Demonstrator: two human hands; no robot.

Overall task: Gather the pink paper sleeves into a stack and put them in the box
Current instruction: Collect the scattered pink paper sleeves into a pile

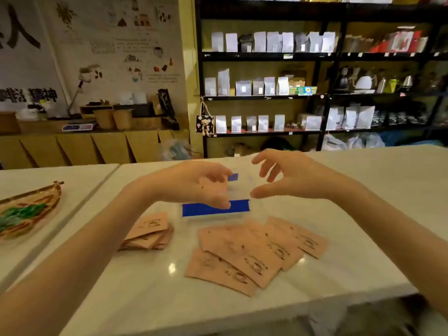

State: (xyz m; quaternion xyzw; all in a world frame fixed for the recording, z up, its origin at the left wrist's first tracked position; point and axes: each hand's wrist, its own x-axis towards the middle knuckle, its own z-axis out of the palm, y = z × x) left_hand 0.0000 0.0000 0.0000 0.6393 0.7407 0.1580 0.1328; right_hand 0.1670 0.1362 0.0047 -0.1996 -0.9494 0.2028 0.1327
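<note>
Several pink paper sleeves (254, 251) lie fanned out and overlapping on the white table, near its front edge. A smaller, rough stack of pink sleeves (150, 232) lies to their left. Behind them stands a clear plastic box (215, 208) with blue clips on its near and far sides. My left hand (201, 184) hovers over the box with curled fingers, its thumb tip at the near blue clip. My right hand (288, 177) hangs above the box's right side, fingers spread, holding nothing. Whether the left hand grips the box I cannot tell.
A woven basket (26, 212) with green items sits on the neighbouring table at the left. The white table (363, 190) stretches right and back. Black shelves (322, 98) with bags and a wooden counter (84, 141) stand behind.
</note>
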